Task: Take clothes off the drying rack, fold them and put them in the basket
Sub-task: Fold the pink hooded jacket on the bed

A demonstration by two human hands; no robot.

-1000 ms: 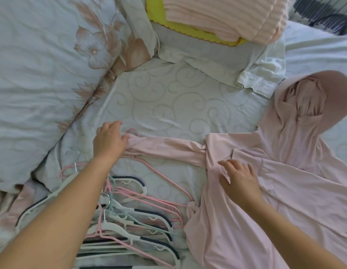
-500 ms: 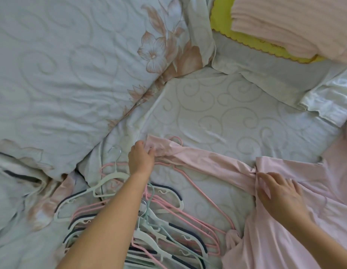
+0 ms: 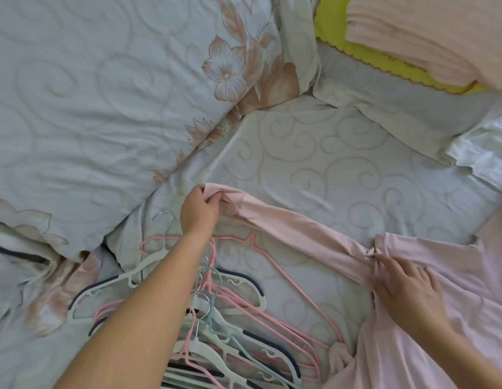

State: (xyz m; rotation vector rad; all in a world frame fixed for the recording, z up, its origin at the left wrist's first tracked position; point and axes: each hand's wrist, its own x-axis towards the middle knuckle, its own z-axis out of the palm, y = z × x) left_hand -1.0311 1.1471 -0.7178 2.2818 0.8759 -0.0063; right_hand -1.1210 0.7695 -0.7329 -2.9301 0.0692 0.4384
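A pale pink hooded top [image 3: 429, 327] lies spread on the bed at the lower right, its hood out of frame. One long sleeve [image 3: 297, 228] stretches left across the bedsheet. My left hand [image 3: 199, 209] grips the cuff end of that sleeve, lifted slightly off the sheet. My right hand [image 3: 404, 287] rests on the top where the sleeve meets the body, fingers bunching the fabric at the shoulder seam. No basket or drying rack is in view.
A pile of pink, white and mint hangers [image 3: 216, 327] lies under my left forearm. A floral quilt [image 3: 103, 108] fills the upper left. Folded white cloth [image 3: 406, 113], a yellow-edged item [image 3: 384, 60] and a pink ribbed blanket [image 3: 429, 32] sit at the top right.
The view has swung left, so the hood left the frame. My left hand has closed on the sleeve cuff and drawn it out and up; my right hand stays at the shoulder.
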